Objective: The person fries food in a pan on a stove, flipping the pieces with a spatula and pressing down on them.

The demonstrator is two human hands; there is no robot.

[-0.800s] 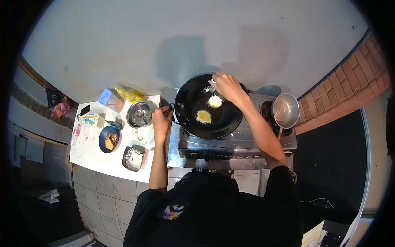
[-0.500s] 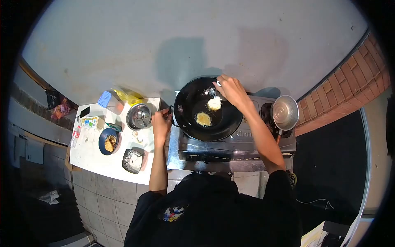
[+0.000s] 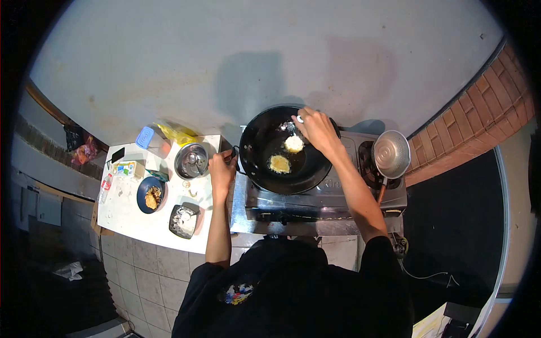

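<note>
A large black wok sits on the steel gas stove. Two pieces of food lie in it: a yellowish one and a whiter one, with white bits above them. My left hand is closed at the wok's left handle, gripping a dark piece there. Over the wok's upper right part, my right hand is closed, with a small white thing at its fingers. The rest of what it holds is hidden.
On the white table stand a steel bowl, a blue bowl of food, a square dish with white powder, a blue-lidded container and a bottle. A saucepan sits on the right burner. Brick edging borders the right.
The whole view has shifted very slightly. My right hand has moved a little down and stays over the wok. My left hand keeps its place at the handle.
</note>
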